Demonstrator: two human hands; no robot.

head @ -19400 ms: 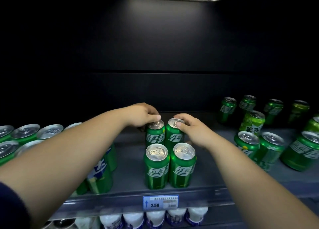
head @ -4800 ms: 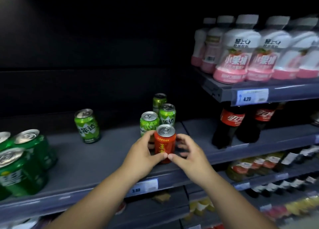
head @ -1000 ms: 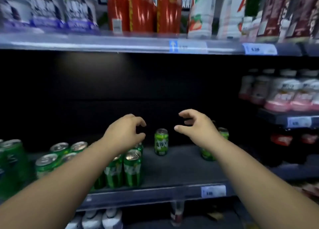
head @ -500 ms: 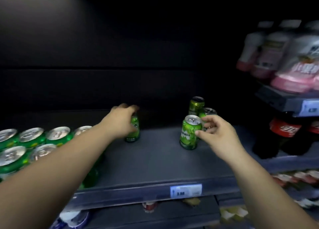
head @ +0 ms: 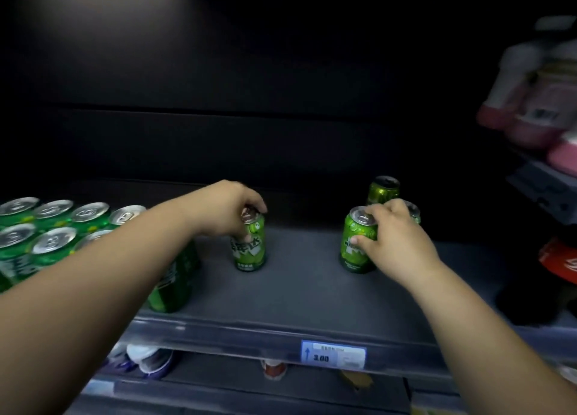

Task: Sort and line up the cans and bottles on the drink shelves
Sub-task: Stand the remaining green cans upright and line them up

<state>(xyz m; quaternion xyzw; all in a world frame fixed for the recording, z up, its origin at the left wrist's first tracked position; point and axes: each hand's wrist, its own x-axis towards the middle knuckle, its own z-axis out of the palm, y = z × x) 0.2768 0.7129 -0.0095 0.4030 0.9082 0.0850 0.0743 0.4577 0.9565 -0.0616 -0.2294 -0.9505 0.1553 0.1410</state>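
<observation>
Nearest me, at 6 o'clock in my view, a blue price tag [head: 333, 354] sits on the front rail of the grey shelf [head: 296, 292]. Under the rail at 7 o'clock, white bottles [head: 150, 357] on the lower level are too blurred to read.

Further in, at 9 o'clock, a block of green cans [head: 53, 236] stands upright in rows, and my left forearm crosses in front of the nearest ones. My left hand [head: 228, 208] comes over the top of a light-green can [head: 249, 246], with fingers curled on its rim and thumb down the side. This can looks upright with its base on the shelf.

At 3 o'clock from it, well apart, my right hand [head: 396, 239] wraps a second light-green can [head: 356, 242], thumb across the label and fingers round the far side. It is also upright on the shelf. A third can [head: 413, 211] peeks out just behind that hand, and I cannot tell whether they touch.

At 1 o'clock from there a darker green can [head: 382, 191] stands by the black back wall. Far out at 3 o'clock there is a dark bottle with a red label [head: 559, 258]. At 2 o'clock, pink-and-white bottles [head: 530, 102] stand on a higher shelf. Both are blurred.
</observation>
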